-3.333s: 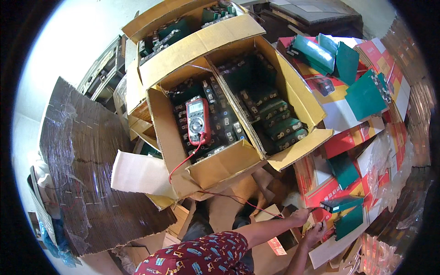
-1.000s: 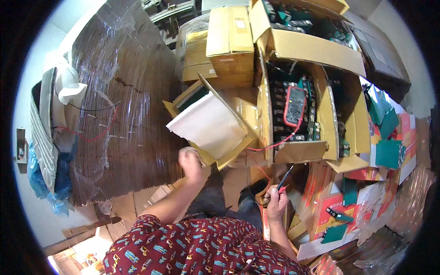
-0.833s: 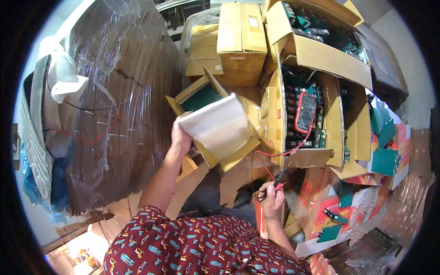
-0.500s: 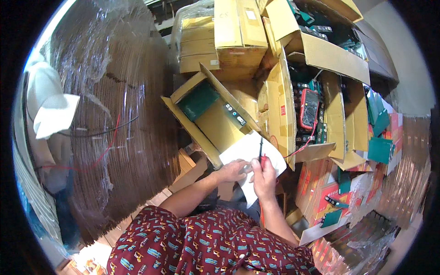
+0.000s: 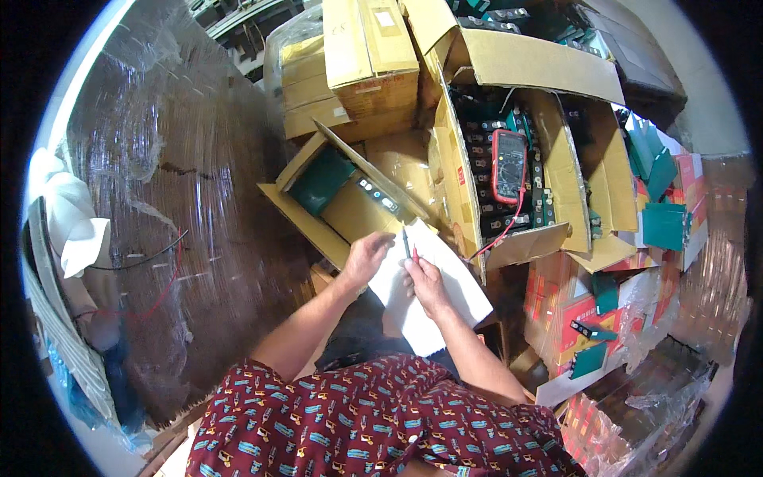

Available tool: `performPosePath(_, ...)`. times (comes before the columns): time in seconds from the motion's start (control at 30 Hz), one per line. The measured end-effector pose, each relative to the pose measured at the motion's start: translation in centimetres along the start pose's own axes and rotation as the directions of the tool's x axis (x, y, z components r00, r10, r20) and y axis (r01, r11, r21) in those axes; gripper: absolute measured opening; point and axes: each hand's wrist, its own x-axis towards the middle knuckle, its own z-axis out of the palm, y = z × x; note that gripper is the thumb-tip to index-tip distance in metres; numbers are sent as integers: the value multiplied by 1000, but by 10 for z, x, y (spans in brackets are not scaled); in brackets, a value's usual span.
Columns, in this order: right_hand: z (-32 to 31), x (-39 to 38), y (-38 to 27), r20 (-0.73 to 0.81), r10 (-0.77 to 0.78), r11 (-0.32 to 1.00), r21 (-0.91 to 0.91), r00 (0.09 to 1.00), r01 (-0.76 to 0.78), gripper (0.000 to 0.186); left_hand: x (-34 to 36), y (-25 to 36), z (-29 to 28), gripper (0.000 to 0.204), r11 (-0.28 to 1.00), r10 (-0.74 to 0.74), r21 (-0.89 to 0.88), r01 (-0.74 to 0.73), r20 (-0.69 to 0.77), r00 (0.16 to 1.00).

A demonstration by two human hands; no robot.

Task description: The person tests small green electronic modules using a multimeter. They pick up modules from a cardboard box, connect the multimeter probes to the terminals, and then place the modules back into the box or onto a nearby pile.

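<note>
My left hand (image 5: pixel 366 256) grips the upper left edge of a white sheet (image 5: pixel 453 310) that hangs at the near end of an open carton (image 5: pixel 282 197). My right hand (image 5: pixel 423 282) is closed on two test probes (image 5: pixel 405 242), black and red, over the sheet. Inside that carton lie a green block (image 5: pixel 324 176) and another part with terminals (image 5: pixel 376 194) along its top. To the right, a red-and-black multimeter (image 5: pixel 507 163) rests on rows of terminal-topped green blocks in a larger carton (image 5: pixel 560 230), its red lead running out over the flap.
Closed cartons (image 5: pixel 369 40) stand behind. A tall film-wrapped cardboard stack (image 5: pixel 143 238) fills the left, with white material (image 5: pixel 67 199) at its edge. At right, green blocks (image 5: pixel 664 226) lie on red-and-white flattened boxes (image 5: pixel 556 310). Another open carton (image 5: pixel 532 56) sits at the top.
My left hand moved to the open carton and lifted the white sheet from its top toward me, uncovering the contents. My right hand brought the probes from the right over the sheet.
</note>
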Motion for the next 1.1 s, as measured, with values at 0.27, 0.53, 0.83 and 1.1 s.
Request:
performPosePath(0.27,1,27,-13,264,-49,994,-82,963,73,40,-34,23,11,58,927,301,266,-264,-109,947)
performPosePath(0.53,14,44,-29,185,-266,877,-361,946,317,49,-3,6,-12,44,875,267,443,-197,-101,958)
performPosePath(0.83,31,91,-21,-97,-253,966,-81,963,246,36,38,-25,-51,42,990,47,140,0,-330,943)
performPosePath(1.1,27,112,-10,93,-439,897,-12,893,442,47,56,-46,-52,41,934,266,314,-169,-298,917)
